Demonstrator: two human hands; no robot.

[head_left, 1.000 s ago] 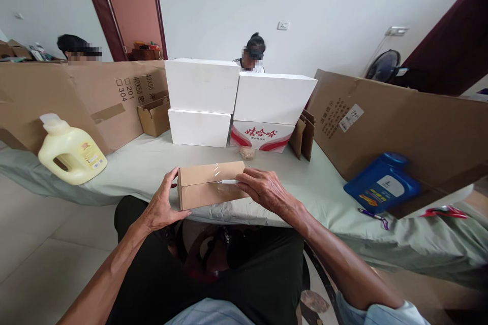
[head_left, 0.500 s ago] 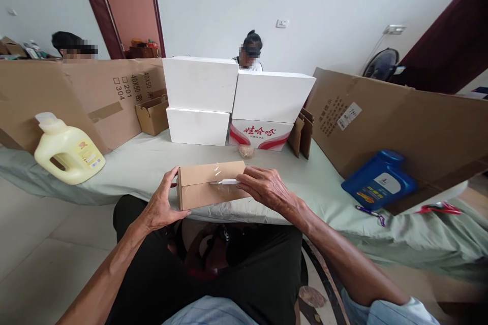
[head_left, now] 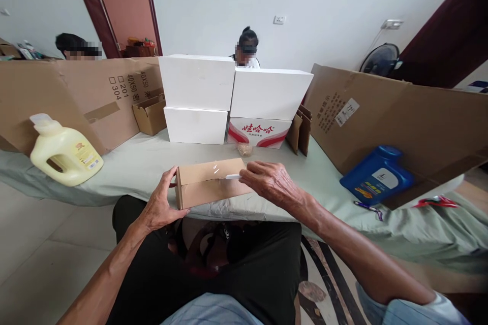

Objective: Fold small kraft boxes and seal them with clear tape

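A small long cardboard box lies at the table's near edge, with a seam running along its top and shiny clear tape on it. My left hand grips its left end, thumb at the near corner and fingers at the far corner. My right hand is closed round a white-handled utility knife, held over the right part of the seam. The knife's blade is not clearly visible now. Just beyond the box sits a small clear bag of beige bits.
White boxes stand stacked at the back, flanked by tall cardboard sheets. A yellow jug is at left; a blue bottle and a purple pen-like item are at right. Two people sit beyond.
My right hand has drawn the knife to the right along the seam, and the metal tip seen before no longer shows. My left hand keeps its hold on the box.
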